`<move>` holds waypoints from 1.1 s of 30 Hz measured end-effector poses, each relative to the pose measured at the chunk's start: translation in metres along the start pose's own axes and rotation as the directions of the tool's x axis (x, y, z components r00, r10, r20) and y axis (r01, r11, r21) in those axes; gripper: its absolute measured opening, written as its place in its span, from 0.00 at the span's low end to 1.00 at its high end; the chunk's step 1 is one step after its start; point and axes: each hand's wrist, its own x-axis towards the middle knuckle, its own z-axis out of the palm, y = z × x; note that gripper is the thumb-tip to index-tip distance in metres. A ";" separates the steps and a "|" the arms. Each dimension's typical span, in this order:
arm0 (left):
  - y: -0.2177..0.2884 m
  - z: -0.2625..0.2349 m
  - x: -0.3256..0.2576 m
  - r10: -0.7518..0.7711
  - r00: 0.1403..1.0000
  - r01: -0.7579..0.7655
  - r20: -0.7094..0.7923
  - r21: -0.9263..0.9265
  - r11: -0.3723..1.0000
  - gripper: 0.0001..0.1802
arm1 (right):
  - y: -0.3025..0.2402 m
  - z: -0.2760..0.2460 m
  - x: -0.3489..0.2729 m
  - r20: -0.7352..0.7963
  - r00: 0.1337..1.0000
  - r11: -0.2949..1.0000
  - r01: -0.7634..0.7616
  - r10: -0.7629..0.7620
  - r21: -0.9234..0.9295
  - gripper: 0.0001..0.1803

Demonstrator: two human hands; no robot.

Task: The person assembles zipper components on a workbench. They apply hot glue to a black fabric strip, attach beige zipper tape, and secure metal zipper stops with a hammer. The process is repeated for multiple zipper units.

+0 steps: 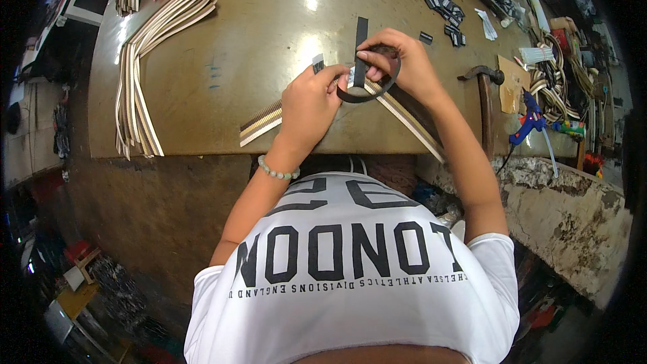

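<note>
Right hand: the right hand [404, 61] is pinching a black strap [364, 74] with its fingers [374, 61] clamped on the strap's upright end, above the near edge of the bench [222, 61].
Left hand: the left hand [306, 104] is gripping the looped part of the same strap, its fingers closed on it beside a small white-tipped piece [318, 63].
Black strap: it is curling into a loop between both hands, one end sticking up.
Striped strips: brown-and-cream strips [404, 118] are lying under the hands, running over the bench's near edge.
Wrist: a pale bead bracelet [276, 172] is sitting on the left wrist.
Right edge: a hammer [484, 98] is lying near the right edge, with a blue glue gun [529, 121] just beyond.
Far right corner: small black pieces [445, 7] are lying scattered.
Left edge: a bundle of cream strips [135, 87] is hanging over.
</note>
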 end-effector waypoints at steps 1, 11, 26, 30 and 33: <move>0.000 0.000 0.000 0.005 1.000 -0.005 -0.004 0.004 1.000 0.07 | 0.001 0.002 0.000 0.001 1.000 1.000 0.011 -0.011 0.018 0.04; 0.008 -0.002 0.002 -0.048 0.998 0.045 0.045 0.076 0.996 0.09 | -0.001 0.007 -0.002 -0.059 0.998 0.995 -0.023 0.017 -0.100 0.04; 0.015 0.003 -0.002 0.141 0.976 -0.195 0.166 0.380 0.904 0.17 | 0.012 -0.061 -0.032 -0.607 0.716 0.861 -0.016 -0.345 -0.508 0.21; 0.016 0.000 0.001 0.129 0.976 -0.182 0.176 0.331 0.926 0.16 | 0.055 -0.088 -0.135 -0.824 0.566 0.215 -0.808 0.022 -0.549 0.27; 0.016 -0.005 0.002 0.038 0.992 -0.056 0.117 0.149 0.987 0.14 | 0.027 -0.081 -0.154 -0.763 0.647 0.420 -0.687 -0.020 -0.593 0.25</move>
